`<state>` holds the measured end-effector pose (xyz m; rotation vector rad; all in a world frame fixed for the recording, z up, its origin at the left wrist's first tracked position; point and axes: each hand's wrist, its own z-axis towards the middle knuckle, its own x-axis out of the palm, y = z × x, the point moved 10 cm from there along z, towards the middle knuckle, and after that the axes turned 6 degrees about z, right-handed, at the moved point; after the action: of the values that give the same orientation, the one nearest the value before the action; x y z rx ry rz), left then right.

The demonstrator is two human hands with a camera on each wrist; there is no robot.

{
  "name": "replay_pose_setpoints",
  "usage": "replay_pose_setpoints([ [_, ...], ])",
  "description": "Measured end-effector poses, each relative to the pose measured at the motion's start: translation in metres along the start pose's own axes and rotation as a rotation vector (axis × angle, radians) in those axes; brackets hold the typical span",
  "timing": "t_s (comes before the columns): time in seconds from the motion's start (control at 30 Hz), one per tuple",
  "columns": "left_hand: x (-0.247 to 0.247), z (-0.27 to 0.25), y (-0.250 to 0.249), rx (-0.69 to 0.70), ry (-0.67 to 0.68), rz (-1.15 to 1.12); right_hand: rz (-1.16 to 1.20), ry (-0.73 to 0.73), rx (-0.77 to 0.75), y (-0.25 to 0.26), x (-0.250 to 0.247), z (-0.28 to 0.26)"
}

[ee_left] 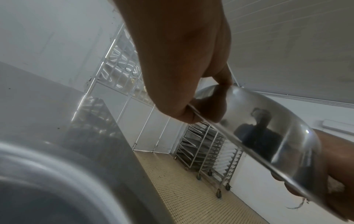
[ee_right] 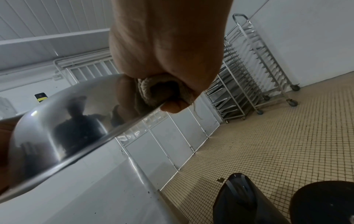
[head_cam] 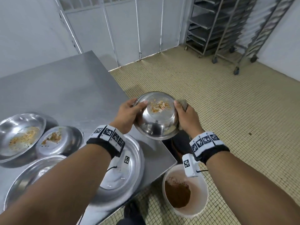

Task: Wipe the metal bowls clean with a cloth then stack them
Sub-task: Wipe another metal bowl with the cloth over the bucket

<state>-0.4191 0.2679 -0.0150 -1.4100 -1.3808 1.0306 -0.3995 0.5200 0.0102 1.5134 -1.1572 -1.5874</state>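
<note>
Holding the dirty bowl (head_cam: 156, 116) tipped off the table (head_cam: 65, 88), the left hand (head_cam: 128, 115) pinches its rim while the right hand (head_cam: 186, 118) grips rim and cloth (head_cam: 183, 103) together, maybe so crumbs fall in the bucket (head_cam: 201, 189).

I am getting even, cool indoor light in all three views, with soft shadows only. Glare is streaking across the steel table (head_cam: 65, 88) and the held bowl (head_cam: 156, 116), whose shiny side is mirroring a dark figure. Wide-angle bending is curving the racks (head_cam: 227, 30) near the edges. In the left wrist view, a near bowl rim (ee_left: 57, 174) is showing blurred.
</note>
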Motion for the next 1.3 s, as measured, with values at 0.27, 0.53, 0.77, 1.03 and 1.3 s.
replay_pose_setpoints([
  [0.27, 0.103, -0.081, 0.032, -0.024, 0.005, -0.039, 0.010, 0.046, 0.010, -0.059, -0.090, -0.058],
  [0.53, 0.175, -0.145, 0.094, -0.126, 0.055, -0.120, 0.038, 0.072, 0.123, -0.153, -0.134, -0.111],
  [0.77, 0.191, -0.163, 0.144, -0.270, 0.009, -0.179, 0.007, 0.095, 0.231, -0.211, -0.135, -0.140],
  [1.03, 0.192, -0.179, 0.190, -0.398, -0.062, -0.243, -0.061, 0.185, 0.307, -0.249, -0.114, -0.170],
  [1.3, 0.182, -0.184, 0.200, -0.396, -0.058, -0.125, -0.058, -0.012, 0.231, -0.233, -0.130, -0.172],
])
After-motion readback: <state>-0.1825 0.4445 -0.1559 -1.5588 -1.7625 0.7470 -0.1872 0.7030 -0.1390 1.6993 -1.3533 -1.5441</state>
